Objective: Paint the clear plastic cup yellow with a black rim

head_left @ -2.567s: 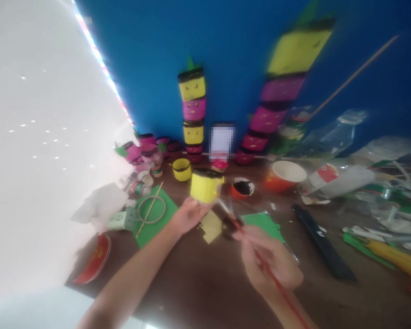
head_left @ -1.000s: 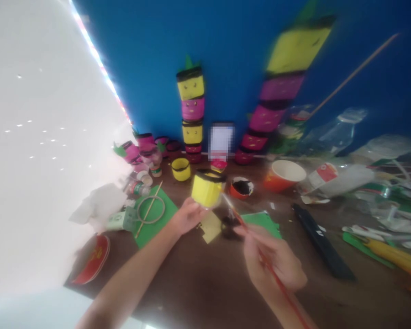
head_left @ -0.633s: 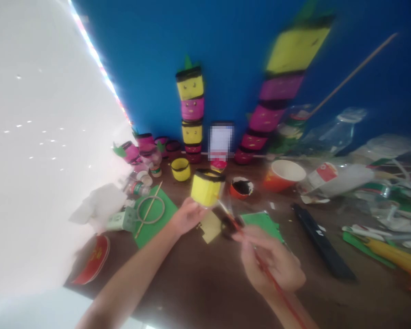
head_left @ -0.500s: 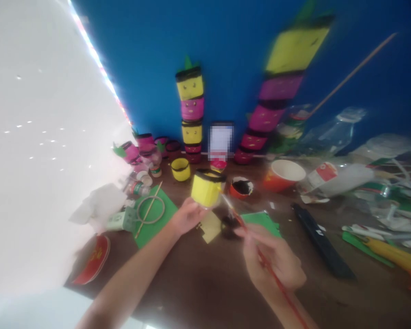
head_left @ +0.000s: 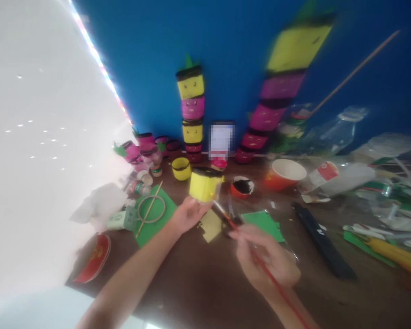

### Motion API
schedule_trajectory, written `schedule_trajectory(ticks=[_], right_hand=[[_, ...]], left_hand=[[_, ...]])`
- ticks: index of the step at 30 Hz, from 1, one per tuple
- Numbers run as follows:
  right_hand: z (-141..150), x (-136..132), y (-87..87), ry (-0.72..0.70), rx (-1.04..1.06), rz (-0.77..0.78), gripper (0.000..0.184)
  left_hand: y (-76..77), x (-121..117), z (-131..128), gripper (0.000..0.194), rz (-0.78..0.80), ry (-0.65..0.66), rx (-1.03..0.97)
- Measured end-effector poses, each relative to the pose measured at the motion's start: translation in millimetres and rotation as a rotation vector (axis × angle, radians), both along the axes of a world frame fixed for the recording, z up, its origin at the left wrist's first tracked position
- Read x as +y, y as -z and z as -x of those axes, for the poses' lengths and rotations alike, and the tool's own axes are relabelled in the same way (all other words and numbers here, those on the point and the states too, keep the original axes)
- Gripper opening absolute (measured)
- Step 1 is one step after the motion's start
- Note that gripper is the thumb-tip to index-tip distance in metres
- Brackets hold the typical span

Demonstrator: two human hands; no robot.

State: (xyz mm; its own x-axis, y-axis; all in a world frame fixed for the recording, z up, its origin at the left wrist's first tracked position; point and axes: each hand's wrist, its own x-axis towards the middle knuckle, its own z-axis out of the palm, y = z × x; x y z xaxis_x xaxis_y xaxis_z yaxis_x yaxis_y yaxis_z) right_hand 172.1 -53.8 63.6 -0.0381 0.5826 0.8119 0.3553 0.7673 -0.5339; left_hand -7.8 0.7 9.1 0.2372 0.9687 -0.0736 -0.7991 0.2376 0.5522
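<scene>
Yellow cup held in left hand, paintbrush in right hand

Left hand [head_left: 191, 214]: fingers curled around the lower part of the yellow cup [head_left: 203, 186], thumb and fingers closed on it; the far fingers are hidden. The cup is above the middle of the table [head_left: 192, 283], its black rim uppermost.

Right hand [head_left: 265, 256]: fingers pinched closed around the red handle of the paintbrush [head_left: 271, 275]. The brush slants from near right to far left. Its tip is at the lower right of the cup wall; blur prevents telling whether the two touch.

Surrounding items: a paint cup [head_left: 239, 194] with black contents stands to the right of the held cup. A second yellow cup [head_left: 181, 172] stands upright, farther and to the left. A paper scrap [head_left: 211, 227] lies between the hands. To the left, a ring [head_left: 165, 209] and a stick [head_left: 154, 201] lie on a green sheet [head_left: 154, 230]. A smaller green paper [head_left: 265, 224] lies just beyond the right hand. Two towers [head_left: 192, 132] [head_left: 267, 116] of yellow and pink cups stand at the far side.
</scene>
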Motion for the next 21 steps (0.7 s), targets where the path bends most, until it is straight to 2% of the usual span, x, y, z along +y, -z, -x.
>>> schedule_trajectory(ticks=[4, 7, 12, 16, 21], right_hand=[[0.6, -2.0, 0.8, -0.064, 0.004, 0.038, 0.019], [0.2, -3.3, 0.1, -0.023, 0.02, 0.039, 0.02], [0.4, -0.4, -2.7, 0.013, -0.004, -0.019, 0.02], [1.3, -3.6, -5.0, -0.011, -0.003, 0.038, 0.019], [1.2, -6.7, -6.5, 0.085, 0.021, 0.046, 0.021]], left_hand=[[4.3, 1.2, 1.5, 0.013, 0.052, -0.044, -0.022], [4.7, 2.2, 2.6, 0.014, 0.059, -0.029, -0.028], [2.2, 2.2, 1.8, 0.036, 0.047, 0.005, -0.03], [0.8, 1.4, 0.8, 0.035, 0.049, -0.023, -0.026], [-4.3, 0.8, 0.6, 0.047, 0.034, -0.004, -0.063]])
